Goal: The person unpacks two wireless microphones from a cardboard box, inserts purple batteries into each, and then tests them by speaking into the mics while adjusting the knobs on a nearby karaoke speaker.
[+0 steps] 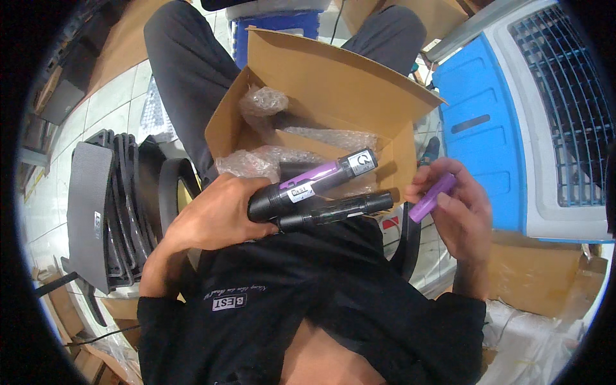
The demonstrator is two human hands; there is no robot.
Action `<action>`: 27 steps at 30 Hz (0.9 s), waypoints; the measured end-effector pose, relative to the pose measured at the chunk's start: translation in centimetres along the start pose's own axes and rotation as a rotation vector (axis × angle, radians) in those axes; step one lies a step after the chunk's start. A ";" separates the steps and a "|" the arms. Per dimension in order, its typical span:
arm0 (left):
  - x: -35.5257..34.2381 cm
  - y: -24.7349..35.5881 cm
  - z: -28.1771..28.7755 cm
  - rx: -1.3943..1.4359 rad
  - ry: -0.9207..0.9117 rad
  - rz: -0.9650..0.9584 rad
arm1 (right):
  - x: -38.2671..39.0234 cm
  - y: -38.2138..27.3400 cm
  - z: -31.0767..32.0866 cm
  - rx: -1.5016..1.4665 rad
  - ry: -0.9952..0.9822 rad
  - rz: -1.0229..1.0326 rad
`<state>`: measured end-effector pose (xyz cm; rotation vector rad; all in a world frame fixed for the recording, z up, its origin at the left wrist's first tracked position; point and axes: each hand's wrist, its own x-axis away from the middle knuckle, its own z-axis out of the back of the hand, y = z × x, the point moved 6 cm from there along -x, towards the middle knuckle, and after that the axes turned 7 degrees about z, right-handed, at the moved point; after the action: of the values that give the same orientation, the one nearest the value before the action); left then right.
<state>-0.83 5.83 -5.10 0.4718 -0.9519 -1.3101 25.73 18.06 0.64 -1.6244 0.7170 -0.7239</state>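
Observation:
My left hand (215, 215) is closed around the wide end of a black flashlight (266, 204), which has a purple section along its body and white labels. A second, slimmer black flashlight (333, 213) lies alongside the first in the same grip. Both point to the right across my lap. Between thumb and fingers, my right hand (467, 221) pinches a purple cylindrical battery (434, 197), apart from the flashlights' far ends. Beyond the flashlights, an open cardboard box (333, 77) rests on my lap, holding bubble-wrapped items (247, 165).
Several dark mesh panels (90, 205) stand stacked at the left. At the right is a blue and white appliance (478, 141) with a grille. A chair armrest (408, 247) is beside my right hand. Cardboard (536, 273) and clear plastic wrap (532, 340) lie at the lower right.

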 end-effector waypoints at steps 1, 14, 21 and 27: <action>-0.1 -0.1 0.0 -0.003 0.004 -0.009 | 0.3 -0.1 -0.3 0.041 -0.004 0.023; -1.2 -1.4 -0.8 -0.040 -0.086 -0.088 | 0.1 2.3 -5.2 0.909 -0.468 0.787; -1.2 -1.4 -1.0 -0.030 -0.140 -0.080 | -0.1 2.4 -5.8 1.051 -0.722 0.626; -1.2 -0.9 -1.2 0.006 -0.122 -0.164 | -0.5 2.7 -5.5 1.058 -0.831 0.314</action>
<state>-0.31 6.50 -6.81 0.4868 -1.0353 -1.4981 20.93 14.68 -1.23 -0.6695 -0.0705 -0.0788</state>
